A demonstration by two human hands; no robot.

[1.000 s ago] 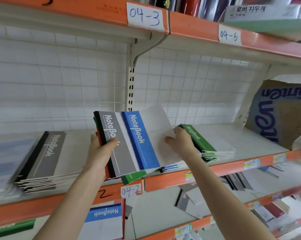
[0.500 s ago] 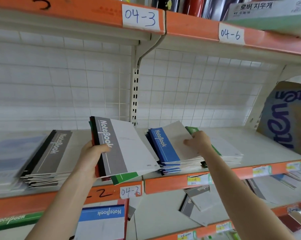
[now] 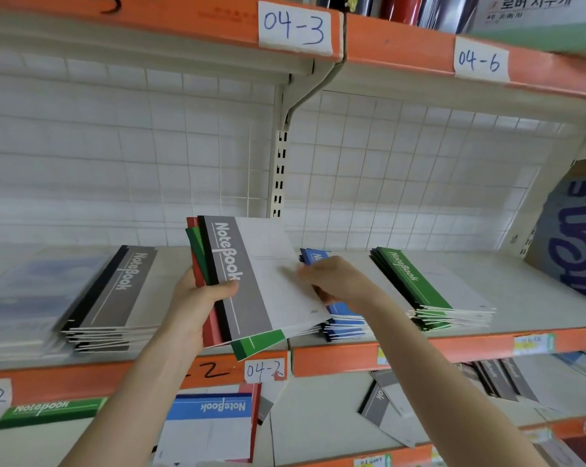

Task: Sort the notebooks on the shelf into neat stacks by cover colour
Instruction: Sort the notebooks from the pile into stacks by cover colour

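My left hand [image 3: 197,305] is clamped round a bundle of notebooks [image 3: 261,345], thumb across the top grey notebook [image 3: 251,274]; the bundle hangs above the shelf [image 3: 520,281] front edge; my right hand [image 3: 335,281] blurs at the grey cover's right edge, grip unclear; on the shelf lie a grey stack [image 3: 116,294] left, blue stack [image 3: 345,323] centre, green stack [image 3: 419,288] right.

Grey notebook [image 3: 247,281]; blue stack [image 3: 345,323]; green stack [image 3: 419,284]; orange shelf edge [image 3: 436,348].

Right hand [image 3: 332,281] motion-blurred, blue stack [image 3: 343,323] mostly hidden behind held notebooks [image 3: 251,281], cardboard box [image 3: 574,237] cut by right edge
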